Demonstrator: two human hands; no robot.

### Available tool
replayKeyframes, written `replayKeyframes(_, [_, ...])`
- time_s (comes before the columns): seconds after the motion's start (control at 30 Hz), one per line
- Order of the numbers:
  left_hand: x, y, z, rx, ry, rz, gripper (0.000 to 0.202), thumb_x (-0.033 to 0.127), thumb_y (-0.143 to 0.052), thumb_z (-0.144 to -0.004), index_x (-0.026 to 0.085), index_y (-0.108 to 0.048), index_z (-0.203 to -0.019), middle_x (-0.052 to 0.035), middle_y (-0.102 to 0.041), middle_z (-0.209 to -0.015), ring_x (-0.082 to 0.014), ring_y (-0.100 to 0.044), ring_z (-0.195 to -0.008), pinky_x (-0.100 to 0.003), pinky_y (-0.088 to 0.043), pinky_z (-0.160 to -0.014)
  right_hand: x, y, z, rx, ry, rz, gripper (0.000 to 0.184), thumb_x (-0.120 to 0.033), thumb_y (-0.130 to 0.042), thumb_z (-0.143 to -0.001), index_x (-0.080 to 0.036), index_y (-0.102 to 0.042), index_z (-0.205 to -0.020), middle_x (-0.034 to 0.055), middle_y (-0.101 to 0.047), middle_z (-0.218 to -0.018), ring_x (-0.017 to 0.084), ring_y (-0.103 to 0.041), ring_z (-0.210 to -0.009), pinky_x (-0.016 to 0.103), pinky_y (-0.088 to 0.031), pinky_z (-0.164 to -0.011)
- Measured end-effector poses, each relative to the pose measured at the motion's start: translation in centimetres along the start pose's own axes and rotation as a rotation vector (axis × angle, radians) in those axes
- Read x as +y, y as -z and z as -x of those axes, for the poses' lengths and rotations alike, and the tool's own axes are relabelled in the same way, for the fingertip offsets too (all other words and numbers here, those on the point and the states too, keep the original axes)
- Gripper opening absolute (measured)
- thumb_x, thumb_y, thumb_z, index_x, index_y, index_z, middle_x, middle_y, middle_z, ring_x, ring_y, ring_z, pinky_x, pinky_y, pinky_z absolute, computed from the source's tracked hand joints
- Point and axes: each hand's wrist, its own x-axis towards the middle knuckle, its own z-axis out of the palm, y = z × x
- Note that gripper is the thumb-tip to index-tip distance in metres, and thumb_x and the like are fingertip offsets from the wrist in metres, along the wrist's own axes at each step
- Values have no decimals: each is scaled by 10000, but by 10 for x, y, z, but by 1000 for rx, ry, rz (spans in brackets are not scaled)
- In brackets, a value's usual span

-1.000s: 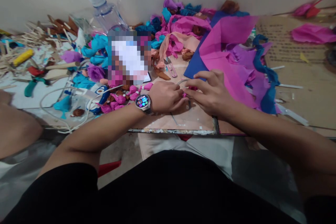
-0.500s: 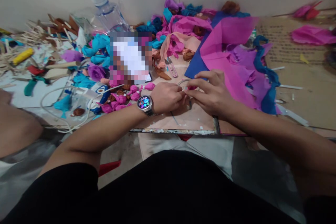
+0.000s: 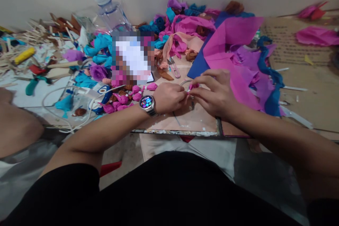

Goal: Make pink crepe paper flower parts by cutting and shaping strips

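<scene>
Pink paper bundle (image 3: 194,86): front right of the snips (image 3: 174,69). Left hand (image 3: 169,97): fingers closed, seemingly on its end, contact partly hidden. Right hand (image 3: 215,90): fingertips pinching it. Risk: slack pinch could let it unroll; hard pull could tear it.

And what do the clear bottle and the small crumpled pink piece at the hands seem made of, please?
Small crumpled pink piece: matte, perhaps crepe paper or thin fabric, from its puckered look. Clear bottle: glossy, probably plastic, being transparent with highlights.
</scene>
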Motion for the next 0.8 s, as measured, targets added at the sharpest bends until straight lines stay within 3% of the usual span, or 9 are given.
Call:
replayKeyframes(0.17, [-2,-3,2,15,5,-15,348,254,-570,-1004,148,-718,-707,-61,-666,-637,-156,-560,-548,-335,-275,-528,0,0,0,-103,-95,-36,99,-332,-677,-1040,-334,-724,-1126,3,-745,-1247,327,-583,-1232,549,-380,-1010])
replayKeyframes(0.43, [-2,-5,3,-21,30,-3,380,262,-548,-1013,167,-705,-681,-62,-669,-641,-162,-575,-556,-352,-291,-530,-1,-1,-1,-26,-40,-59,62,-280,-698,-1019,-285,-743,-977,12,-772,-1153,319,-598,-1155,540,-410,-955])
replayKeyframes(0.53, [-3,-5,3,-12,40,4,395,284,-542,-1023,166,-695,-678,-59,-671,-638,-159,-582,-551,-350,-303,-523,0,0,-2,-17,-96,-140,42,-270,-706,-994,-293,-736,-1012,33,-754,-1172,328,-597,-1169,549,-429,-991])
replayKeyframes(0.67, [-3,-3,1,15,55,46,447,310,-517,-1049,174,-642,-643,-48,-645,-610,-145,-569,-532,-335,-312,-515,10,0,-2,-19,-248,-311,288,-266,-662,-979,-343,-670,-1256,76,-679,-1296,329,-608,-1238,561,-457,-1088])
replayKeyframes(0.8, [-1,-1,0,57,62,108,446,301,-509,-1058,184,-596,-636,-28,-616,-588,-136,-543,-515,-326,-327,-518,23,-9,5,-33,-271,-487,558,-309,-674,-941,-328,-536,-1482,91,-672,-1339,327,-651,-1213,529,-529,-1046])
